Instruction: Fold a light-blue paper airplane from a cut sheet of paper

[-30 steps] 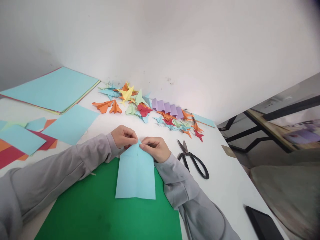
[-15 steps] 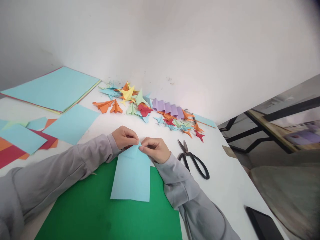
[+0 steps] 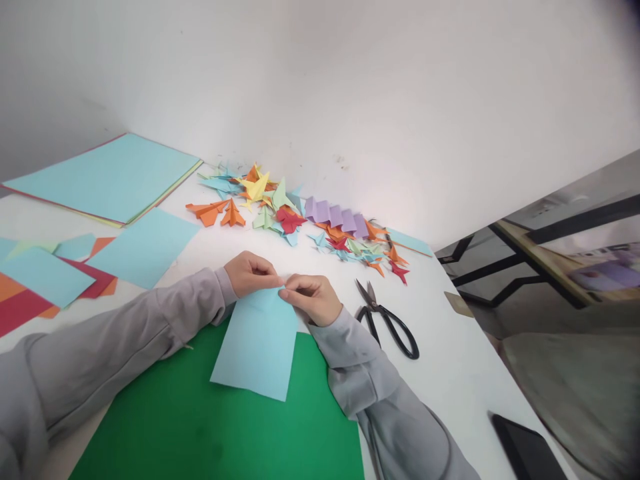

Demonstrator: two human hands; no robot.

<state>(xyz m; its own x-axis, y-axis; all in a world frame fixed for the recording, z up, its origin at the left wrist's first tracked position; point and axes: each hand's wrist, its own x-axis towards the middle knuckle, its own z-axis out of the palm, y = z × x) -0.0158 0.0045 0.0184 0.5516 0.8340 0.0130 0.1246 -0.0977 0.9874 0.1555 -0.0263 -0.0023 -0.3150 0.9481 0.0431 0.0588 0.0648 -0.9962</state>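
A light blue paper (image 3: 257, 343) hangs from my fingers, its lower edge over the green sheet (image 3: 215, 427). My left hand (image 3: 253, 274) pinches the top edge of the paper between thumb and fingers. Close beside it, my right hand (image 3: 313, 298) pinches the top right corner, the thumb on the near face. The fingertips of both hands nearly touch, and the far side of the paper is hidden.
Black-handled scissors (image 3: 385, 317) lie partly open to the right. Folded paper figures (image 3: 287, 217) line the wall. Coloured papers (image 3: 47, 277) and a large stack of sheets (image 3: 110, 177) are at left. A black phone (image 3: 527, 447) lies at lower right.
The lower end of the blue paper has swung to the left and the sheet is now tilted. Its top edge sits flatter between my fingertips. Both hands have hardly moved.
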